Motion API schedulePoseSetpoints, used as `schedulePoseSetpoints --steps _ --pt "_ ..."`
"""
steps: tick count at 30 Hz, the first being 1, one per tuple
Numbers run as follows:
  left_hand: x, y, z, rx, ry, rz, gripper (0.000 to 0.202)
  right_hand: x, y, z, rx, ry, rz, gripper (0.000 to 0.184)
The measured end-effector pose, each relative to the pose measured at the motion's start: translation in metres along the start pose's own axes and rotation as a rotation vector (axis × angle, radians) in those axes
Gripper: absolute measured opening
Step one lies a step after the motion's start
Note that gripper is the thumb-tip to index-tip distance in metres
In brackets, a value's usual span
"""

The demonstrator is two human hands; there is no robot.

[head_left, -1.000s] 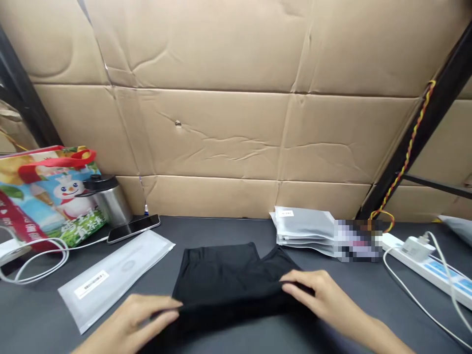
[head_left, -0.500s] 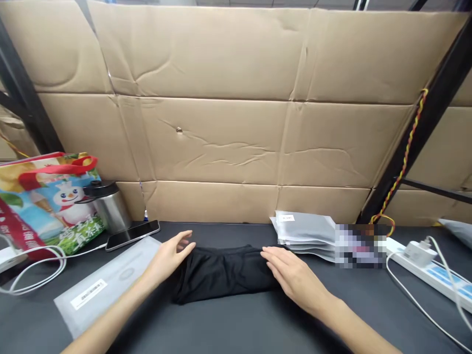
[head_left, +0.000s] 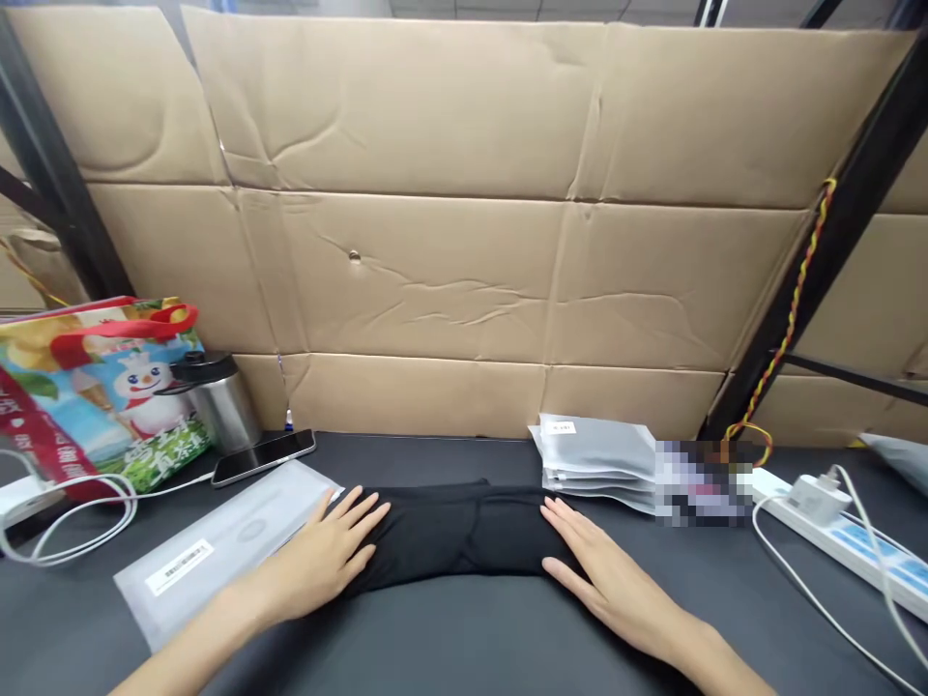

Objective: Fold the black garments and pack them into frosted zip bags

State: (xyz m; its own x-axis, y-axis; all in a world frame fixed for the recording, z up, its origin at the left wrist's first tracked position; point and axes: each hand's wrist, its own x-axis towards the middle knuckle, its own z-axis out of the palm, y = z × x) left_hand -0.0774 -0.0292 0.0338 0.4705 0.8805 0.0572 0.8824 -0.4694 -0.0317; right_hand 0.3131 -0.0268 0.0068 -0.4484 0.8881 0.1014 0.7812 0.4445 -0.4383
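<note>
Black folded cloth (head_left: 456,532); left hand (head_left: 323,556) open flat on left end, right hand (head_left: 609,575) same on right; white mailer (head_left: 217,551) beside left

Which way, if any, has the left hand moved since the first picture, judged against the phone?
Yes: the left hand has moved forward, closer to the phone, and now lies on the end of the black cloth.

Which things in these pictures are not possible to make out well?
All in the head view:
Black folded cloth: parts hidden under the left hand and right hand.
Item beside the grey bag stack: blurred by pixelation.
Stack's white label: too small to read.
Printed shopping bag: cut off by the left edge.
</note>
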Motion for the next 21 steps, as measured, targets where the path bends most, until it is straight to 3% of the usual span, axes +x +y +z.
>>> schedulePoseSetpoints --steps 3,5,9,12,16,21 --pt "0.024 0.038 -0.011 0.004 0.101 0.042 0.046 -0.007 0.005 -0.002 0.031 0.008 -0.021 0.06" --pt "0.044 0.071 -0.015 -0.093 0.136 0.178 0.05 -0.009 0.009 -0.002 0.035 0.027 -0.053 0.059" --pt "0.08 0.126 -0.009 -0.216 0.044 0.366 0.063 -0.006 0.017 0.002 -0.022 0.082 -0.063 0.053" --pt "0.094 0.144 0.002 -0.247 -0.014 0.362 0.064 -0.001 0.021 0.006 -0.106 0.101 -0.084 0.049" --pt "0.089 0.132 0.002 -0.312 -0.007 0.368 0.063 0.002 0.029 0.008 -0.244 0.168 -0.151 0.048" --pt "0.047 0.063 -0.009 -0.273 0.105 0.184 0.046 0.005 0.021 -0.008 -0.486 0.424 -0.36 0.064"
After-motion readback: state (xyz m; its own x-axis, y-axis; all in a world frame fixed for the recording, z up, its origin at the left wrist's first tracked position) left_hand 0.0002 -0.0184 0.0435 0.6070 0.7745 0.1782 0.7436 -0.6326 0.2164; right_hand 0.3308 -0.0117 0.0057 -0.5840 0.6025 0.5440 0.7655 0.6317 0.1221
